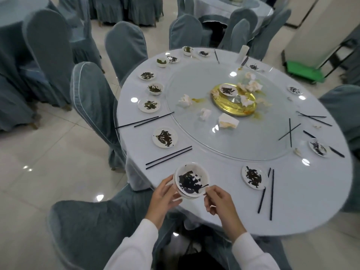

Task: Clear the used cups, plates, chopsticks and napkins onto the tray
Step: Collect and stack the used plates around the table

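Left hand: the left hand point(166, 193) cups the side of a small white cup smeared with dark sauce point(191, 179), fingers curled round its wall, above the near edge of the worktop.
Right hand: the right hand point(219, 201) pinches the rim of the same cup at its right side; whether a thin dark piece at the rim is held too cannot be told.
Cup: it sits on what looks like a second white dish stacked beneath it, both lifted off the cloth.
Worktop: a round worktop under a pale blue cloth point(224, 211), with a clear glass turntable point(253, 145) on a gold hub point(229, 106) at its middle.
Plates: small white sauce-stained plates ring the edge, one to the left point(165, 137) and one to the right point(253, 177) of the held cup.
Chopsticks: black chopsticks lie in pairs on the cloth, one pair just beyond the cup point(169, 158), another beside the right plate point(269, 193).
Napkins: crumpled white napkins point(228, 121) lie on the turntable near the hub.
Chairs: grey-blue covered chairs point(91, 100) stand around the worktop.
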A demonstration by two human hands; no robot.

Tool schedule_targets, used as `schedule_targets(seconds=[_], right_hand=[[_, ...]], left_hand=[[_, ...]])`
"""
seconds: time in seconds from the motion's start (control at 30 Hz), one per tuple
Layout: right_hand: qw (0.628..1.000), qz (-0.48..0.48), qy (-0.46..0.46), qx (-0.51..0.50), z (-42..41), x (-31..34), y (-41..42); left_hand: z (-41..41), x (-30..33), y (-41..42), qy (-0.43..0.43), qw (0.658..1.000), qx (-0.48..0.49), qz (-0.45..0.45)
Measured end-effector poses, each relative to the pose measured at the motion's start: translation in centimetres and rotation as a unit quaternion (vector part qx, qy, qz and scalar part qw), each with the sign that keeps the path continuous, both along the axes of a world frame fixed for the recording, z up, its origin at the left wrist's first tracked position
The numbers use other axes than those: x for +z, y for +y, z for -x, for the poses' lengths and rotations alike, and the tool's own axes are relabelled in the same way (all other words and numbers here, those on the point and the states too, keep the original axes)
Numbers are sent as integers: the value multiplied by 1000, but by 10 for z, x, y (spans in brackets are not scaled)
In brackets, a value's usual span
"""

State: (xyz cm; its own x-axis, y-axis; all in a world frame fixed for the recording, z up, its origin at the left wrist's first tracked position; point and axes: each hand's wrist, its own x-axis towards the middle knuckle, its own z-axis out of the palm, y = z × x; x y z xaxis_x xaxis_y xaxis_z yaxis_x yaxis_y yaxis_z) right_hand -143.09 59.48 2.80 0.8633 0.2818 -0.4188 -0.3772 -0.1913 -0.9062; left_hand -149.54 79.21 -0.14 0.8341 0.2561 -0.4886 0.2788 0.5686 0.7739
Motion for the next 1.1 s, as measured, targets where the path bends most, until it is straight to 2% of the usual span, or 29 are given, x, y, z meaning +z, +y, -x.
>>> schedule_targets(seconds=[0.2, 0.33, 0.53, 0.77, 1.1], right_hand=[[998, 45, 27, -37, 12, -1, -11], [996, 0, 65, -61, 22, -1, -20], [996, -13, 42, -79, 30, 4, -50], [998, -29, 9, -63, 53, 9, -88], [994, -96, 28, -38, 104, -11, -130]], left_hand=[[6, 5, -10, 1, 1000, -24, 13], [7, 7, -22, 2, 999, -47, 16], [13, 13, -50, 22, 995, -91, 45], [32, 30, -85, 19, 996, -70, 45], [94, 25, -130, 43, 999, -10, 9]])
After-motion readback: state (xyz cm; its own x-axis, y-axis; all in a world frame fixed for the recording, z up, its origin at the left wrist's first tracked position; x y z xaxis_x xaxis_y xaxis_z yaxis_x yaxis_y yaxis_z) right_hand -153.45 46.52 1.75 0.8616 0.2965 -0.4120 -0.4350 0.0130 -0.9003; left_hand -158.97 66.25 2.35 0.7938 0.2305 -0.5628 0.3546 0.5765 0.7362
